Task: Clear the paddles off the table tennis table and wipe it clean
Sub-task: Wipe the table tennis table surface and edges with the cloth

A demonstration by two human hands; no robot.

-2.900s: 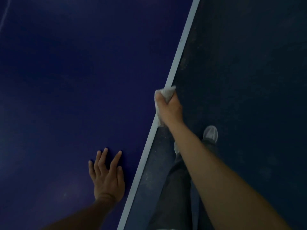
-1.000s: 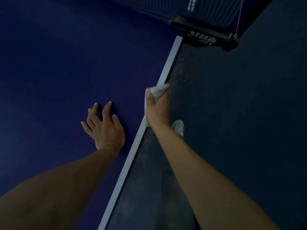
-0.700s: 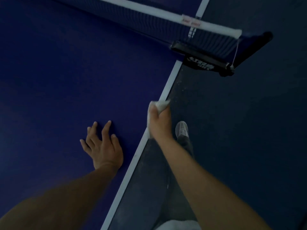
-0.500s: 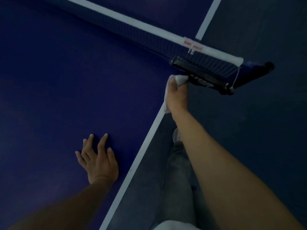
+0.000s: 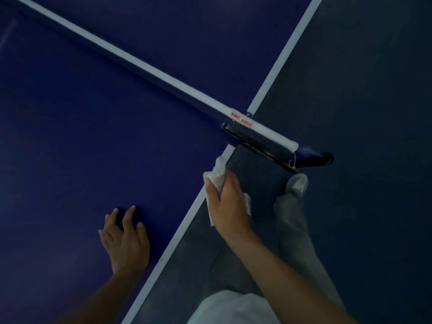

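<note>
The dark blue table tennis table (image 5: pixel 81 136) fills the left of the view, with its white side line (image 5: pixel 187 216) running along the edge. My right hand (image 5: pixel 228 202) grips a crumpled white cloth (image 5: pixel 217 174) at that edge, just short of the net clamp. My left hand (image 5: pixel 125 239) rests flat on the tabletop with fingers spread, a little inside the edge. No paddles are in view.
The net (image 5: pixel 131 59) with its white top band crosses the table diagonally, ending at a black clamp post (image 5: pixel 268 146) that overhangs the edge. Dark floor (image 5: pixel 362 90) lies to the right, with my legs and a grey shoe (image 5: pixel 297 185) beside the table.
My right hand slid the cloth along the table edge up to the net clamp, then drew back a little. My left hand shifted forward on the tabletop as I walked toward the net.
</note>
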